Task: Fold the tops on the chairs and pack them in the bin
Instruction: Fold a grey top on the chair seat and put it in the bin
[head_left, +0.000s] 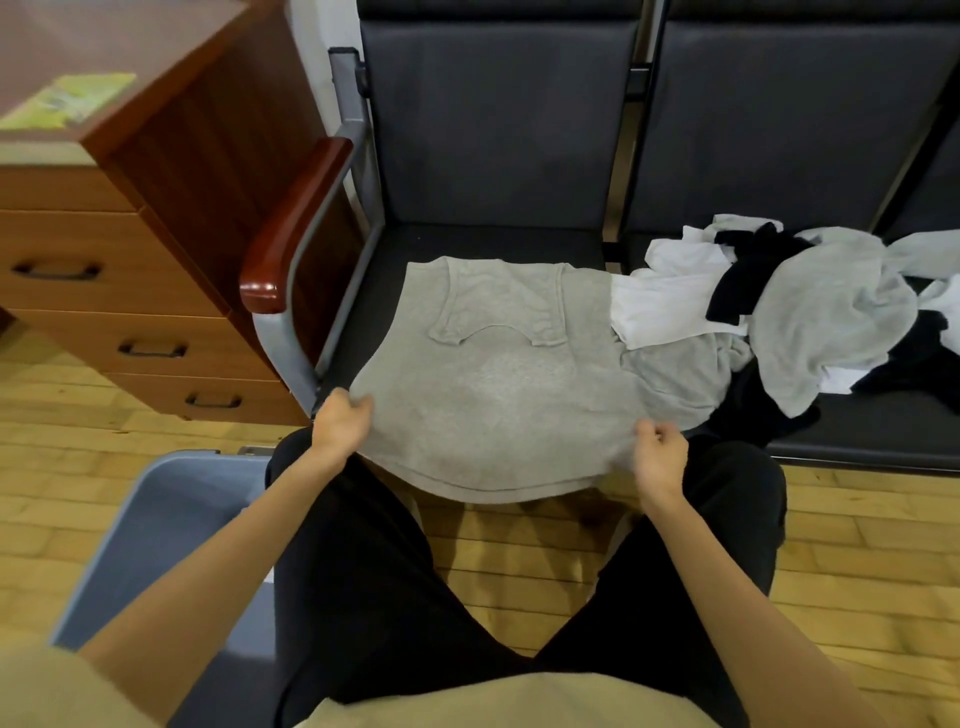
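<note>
On the left chair's seat (384, 291), a grey tank top (493, 384) lies spread flat, straps toward the backrest and hem hanging over the seat's front edge toward the person; the left hand (340, 423) pinches the hem's left corner and the right hand (660, 457) pinches its right corner, fingers curled on the cloth. The top's long axis runs from the hands straight away to the backrest, so a fold would likely carry the hem forward over the straps; both hands sit equally near. Unfolded tops (810, 312) are heaped on the next seat to the right; the grey bin (156, 525) stands on the floor by the left knee.
</note>
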